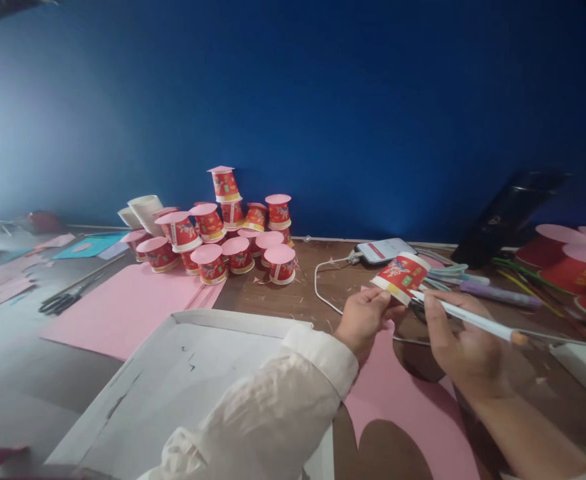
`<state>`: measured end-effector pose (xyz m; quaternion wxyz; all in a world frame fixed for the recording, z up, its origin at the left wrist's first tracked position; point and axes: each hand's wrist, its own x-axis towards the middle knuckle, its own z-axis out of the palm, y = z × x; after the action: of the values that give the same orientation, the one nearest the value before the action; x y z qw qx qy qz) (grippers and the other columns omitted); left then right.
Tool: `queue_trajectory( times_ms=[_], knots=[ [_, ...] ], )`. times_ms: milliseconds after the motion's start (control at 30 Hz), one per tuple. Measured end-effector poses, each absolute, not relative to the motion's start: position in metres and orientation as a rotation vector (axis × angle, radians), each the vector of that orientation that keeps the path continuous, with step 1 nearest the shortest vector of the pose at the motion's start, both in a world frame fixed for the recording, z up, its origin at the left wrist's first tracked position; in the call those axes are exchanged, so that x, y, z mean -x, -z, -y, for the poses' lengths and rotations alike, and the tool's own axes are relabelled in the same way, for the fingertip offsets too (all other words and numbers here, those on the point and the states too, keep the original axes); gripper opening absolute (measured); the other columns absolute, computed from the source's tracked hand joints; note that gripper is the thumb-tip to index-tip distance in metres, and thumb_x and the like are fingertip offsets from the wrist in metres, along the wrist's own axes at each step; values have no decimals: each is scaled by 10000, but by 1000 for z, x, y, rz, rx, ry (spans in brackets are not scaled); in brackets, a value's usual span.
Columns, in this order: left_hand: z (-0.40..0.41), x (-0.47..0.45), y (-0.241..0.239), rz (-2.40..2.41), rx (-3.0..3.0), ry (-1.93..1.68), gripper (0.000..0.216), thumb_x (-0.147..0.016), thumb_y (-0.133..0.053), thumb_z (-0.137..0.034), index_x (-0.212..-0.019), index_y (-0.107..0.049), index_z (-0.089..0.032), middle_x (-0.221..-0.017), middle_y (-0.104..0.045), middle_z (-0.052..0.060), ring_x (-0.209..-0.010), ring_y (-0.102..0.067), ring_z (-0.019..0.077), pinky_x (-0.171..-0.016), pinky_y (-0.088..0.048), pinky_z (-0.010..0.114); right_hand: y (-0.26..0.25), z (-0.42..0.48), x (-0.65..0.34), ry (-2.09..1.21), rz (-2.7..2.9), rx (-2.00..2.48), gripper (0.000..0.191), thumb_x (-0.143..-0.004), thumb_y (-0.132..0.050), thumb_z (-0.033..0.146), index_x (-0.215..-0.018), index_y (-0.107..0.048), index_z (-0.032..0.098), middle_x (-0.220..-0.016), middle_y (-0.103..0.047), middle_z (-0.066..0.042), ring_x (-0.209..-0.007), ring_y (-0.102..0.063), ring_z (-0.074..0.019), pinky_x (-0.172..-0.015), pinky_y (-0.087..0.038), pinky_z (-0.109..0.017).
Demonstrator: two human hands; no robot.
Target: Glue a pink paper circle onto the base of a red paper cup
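Note:
My left hand [365, 320] grips a red patterned paper cup [401, 275] near its pale rim, the cup tilted above the table. In my right hand [467, 340] is a white pen [473, 316] with an orange end, its tip close to the cup's lower edge; whether they touch I cannot tell. Beneath both hands lies pink paper [407, 393] with rounded pieces cut out of it. Just behind the cup rests a phone [385, 250] with a lit screen.
Several red cups topped with pink discs [207, 255] stand stacked against the blue wall. A white box lid [213, 353] and pink sheets [123, 300] lie at left, with scissors [65, 300] beside them. A purple marker [500, 295], cables and a dark upright object [503, 217] sit at right.

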<state>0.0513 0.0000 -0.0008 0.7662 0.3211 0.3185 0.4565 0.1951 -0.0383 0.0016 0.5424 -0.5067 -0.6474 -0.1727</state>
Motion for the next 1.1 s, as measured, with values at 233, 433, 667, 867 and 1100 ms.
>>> queue_trajectory(
  times_ms=[233, 433, 667, 867, 1100],
  knots=[
    [-1, -52, 1, -680, -687, -993, 220, -830, -779, -337, -926, -748, -141, -940, -749, 92, -785, -702, 134, -560, -372, 181, -1, 39, -193, 422, 1549, 1205, 166, -984, -615, 328, -976, -720, 200, -908, -763, -89, -860, -735, -233, -795, -586, -358],
    [1, -51, -1, -653, -705, -999, 195, -848, -761, -325, -885, -723, -137, -871, -730, 77, -731, -688, 123, -544, -372, 178, -3, 40, -191, 407, 1595, 1238, 175, -985, -613, 342, -951, -720, 208, -898, -768, -76, -848, -742, -222, -795, -589, -342],
    [1, -50, -2, -665, -696, -983, 189, -847, -756, -320, -881, -714, -138, -869, -726, 81, -718, -683, 121, -535, -372, 181, 0, 39, -192, 424, 1579, 1228, 171, -987, -615, 338, -963, -724, 208, -907, -772, -72, -855, -744, -218, -797, -583, -335],
    [-1, -51, 1, -649, -712, -988, 242, -821, -787, -362, -888, -713, -142, -868, -720, 74, -713, -677, 117, -528, -361, 172, -2, 40, -191, 449, 1572, 1250, 157, -983, -622, 317, -962, -726, 202, -919, -775, -74, -872, -745, -215, -824, -579, -323],
    [0, -50, 0, -640, -702, -992, 244, -819, -789, -359, -905, -722, -141, -890, -733, 83, -722, -685, 120, -519, -363, 167, -3, 43, -191, 380, 1553, 1297, 205, -988, -610, 373, -951, -735, 215, -919, -780, -76, -865, -745, -230, -824, -586, -341]
  ],
)
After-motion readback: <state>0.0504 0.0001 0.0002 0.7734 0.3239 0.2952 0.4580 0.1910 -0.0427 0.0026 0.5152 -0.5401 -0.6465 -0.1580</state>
